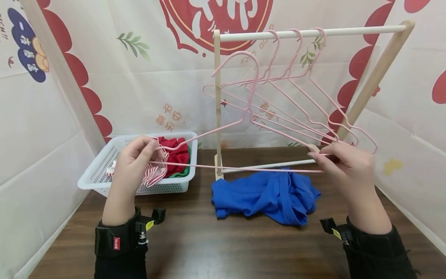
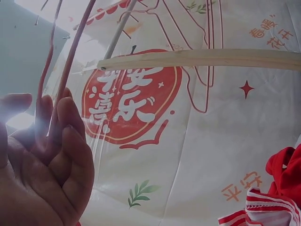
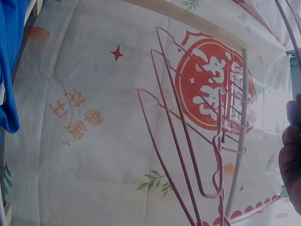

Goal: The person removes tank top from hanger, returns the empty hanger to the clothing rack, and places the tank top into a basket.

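Observation:
A pink clothes hanger [image 1: 224, 168] is held up in front of me, its hook [image 1: 256, 62] at the top. My left hand [image 1: 134, 162] pinches its left end between thumb and fingers; the left wrist view shows that hand [image 2: 51, 160] curled around the hanger's bend. At the other end, my right hand [image 1: 348, 164] grips the hanger's right corner. Only the fingers [image 3: 291, 153] of that hand show at the edge of the right wrist view. Below the hanger, a crumpled blue garment [image 1: 261, 195] lies on the brown table.
Three more pink hangers [image 1: 299, 104] hang from the white rod [image 1: 348, 31] of a wooden-ended rack [image 1: 374, 85]. At the left stands a white basket [image 1: 167, 188] with red, green and striped clothes [image 1: 177, 155]. Printed cloth walls [image 1: 146, 93] surround the wooden table [image 1: 209, 248].

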`<state>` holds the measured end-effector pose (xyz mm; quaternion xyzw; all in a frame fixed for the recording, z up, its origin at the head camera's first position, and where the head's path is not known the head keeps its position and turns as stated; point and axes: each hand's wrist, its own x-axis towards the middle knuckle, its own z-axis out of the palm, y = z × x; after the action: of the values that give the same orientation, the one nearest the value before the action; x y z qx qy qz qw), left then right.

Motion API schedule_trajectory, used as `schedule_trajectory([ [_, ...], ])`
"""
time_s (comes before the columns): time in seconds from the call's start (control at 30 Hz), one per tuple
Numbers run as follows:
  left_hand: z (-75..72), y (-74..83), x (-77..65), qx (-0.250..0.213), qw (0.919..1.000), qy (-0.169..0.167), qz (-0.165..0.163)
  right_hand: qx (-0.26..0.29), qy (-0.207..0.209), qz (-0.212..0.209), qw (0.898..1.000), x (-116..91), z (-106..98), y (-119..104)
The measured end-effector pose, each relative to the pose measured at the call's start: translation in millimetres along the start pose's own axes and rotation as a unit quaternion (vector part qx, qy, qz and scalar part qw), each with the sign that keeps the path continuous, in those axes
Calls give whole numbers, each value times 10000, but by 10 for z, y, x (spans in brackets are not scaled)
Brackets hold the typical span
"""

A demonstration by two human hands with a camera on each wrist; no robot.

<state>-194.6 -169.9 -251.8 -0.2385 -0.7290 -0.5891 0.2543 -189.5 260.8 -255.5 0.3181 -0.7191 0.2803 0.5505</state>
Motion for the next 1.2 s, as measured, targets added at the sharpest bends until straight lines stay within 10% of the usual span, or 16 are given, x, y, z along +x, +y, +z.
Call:
schedule_trajectory([
  [0.5,-16,-58,-37,-287,9977,585,-167,-165,430,927,9946,-166,-89,77],
  [0.8,16,-89,-34,510,9953,-490,-665,-827,404,1573,9833,-323,-275,193],
  [1.2,166,-15,-11,2001,9551,-1876,-1117,-1271,311,2657,9551,-195,-533,287],
])
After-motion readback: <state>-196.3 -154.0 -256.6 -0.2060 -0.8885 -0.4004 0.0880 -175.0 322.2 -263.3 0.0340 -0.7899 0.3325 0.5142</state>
